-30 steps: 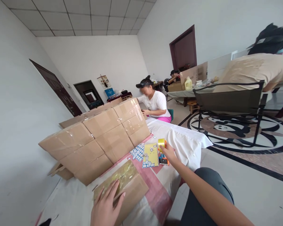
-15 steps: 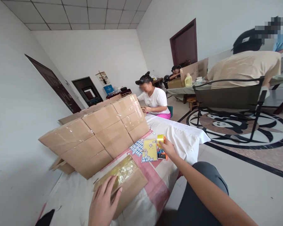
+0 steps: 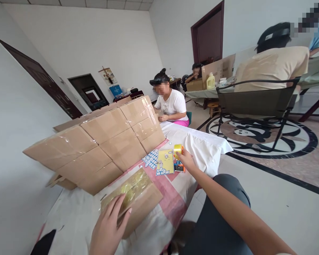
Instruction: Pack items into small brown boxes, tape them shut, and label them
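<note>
My left hand (image 3: 108,221) lies over the near left part of a small closed cardboard box (image 3: 145,200), fingers extended across its top and thumb spread along the near side. Shiny yellowish tape (image 3: 131,189) covers the box's top seam. At the right, my right hand (image 3: 186,160) is closed on a roll of yellow packing tape (image 3: 178,151) with an orange rim. Just below the roll sits a dark blue and orange piece (image 3: 179,167); I cannot tell whether it belongs to the roll. Beside it are loose blue-and-white stickers (image 3: 151,158) and a yellow sheet (image 3: 165,161).
A stack of taped cardboard boxes (image 3: 101,141) stands along the table's far left. White and pink cloth (image 3: 202,140) covers the table. Across it sits a person in a white shirt (image 3: 172,104). Others sit at a table at the right, near a folding chair (image 3: 255,102).
The camera view has shifted slightly, so the scene sits higher and further left. Both hands keep nearly the same places, left on the box and right on the tape roll.
</note>
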`<state>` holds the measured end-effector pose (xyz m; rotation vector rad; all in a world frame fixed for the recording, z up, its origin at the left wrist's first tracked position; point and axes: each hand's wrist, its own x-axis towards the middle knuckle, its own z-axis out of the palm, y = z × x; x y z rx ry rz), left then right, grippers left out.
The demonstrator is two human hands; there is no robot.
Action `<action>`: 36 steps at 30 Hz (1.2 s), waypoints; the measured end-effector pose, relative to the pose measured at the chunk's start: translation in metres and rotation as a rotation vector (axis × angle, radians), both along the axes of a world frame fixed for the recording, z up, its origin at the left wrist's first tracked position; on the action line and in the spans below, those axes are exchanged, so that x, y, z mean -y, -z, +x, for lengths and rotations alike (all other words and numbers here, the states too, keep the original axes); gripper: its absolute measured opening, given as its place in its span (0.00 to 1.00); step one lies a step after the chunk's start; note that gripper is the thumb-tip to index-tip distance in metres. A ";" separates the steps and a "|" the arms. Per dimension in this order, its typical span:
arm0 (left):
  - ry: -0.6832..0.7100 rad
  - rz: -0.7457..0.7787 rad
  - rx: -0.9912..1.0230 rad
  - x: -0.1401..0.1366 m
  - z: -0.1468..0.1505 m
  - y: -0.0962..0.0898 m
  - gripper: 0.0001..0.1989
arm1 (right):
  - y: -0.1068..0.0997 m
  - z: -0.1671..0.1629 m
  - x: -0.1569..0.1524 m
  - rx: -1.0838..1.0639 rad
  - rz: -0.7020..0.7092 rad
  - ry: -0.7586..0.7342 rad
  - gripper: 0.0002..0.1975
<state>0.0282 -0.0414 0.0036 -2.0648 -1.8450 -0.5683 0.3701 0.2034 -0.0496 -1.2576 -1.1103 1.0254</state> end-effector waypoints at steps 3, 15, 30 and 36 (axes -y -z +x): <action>-0.001 0.031 -0.021 0.001 -0.004 0.004 0.27 | 0.002 0.000 -0.001 0.004 -0.001 -0.009 0.12; 0.015 -0.056 -0.011 -0.002 -0.010 -0.006 0.26 | -0.001 -0.001 0.010 -0.042 -0.036 -0.039 0.15; -0.060 -0.050 0.004 0.006 0.001 -0.013 0.24 | 0.005 -0.001 0.006 -0.001 -0.009 -0.018 0.11; -0.066 -0.074 -0.014 0.006 -0.001 -0.013 0.24 | 0.008 -0.001 0.004 0.019 -0.002 -0.004 0.11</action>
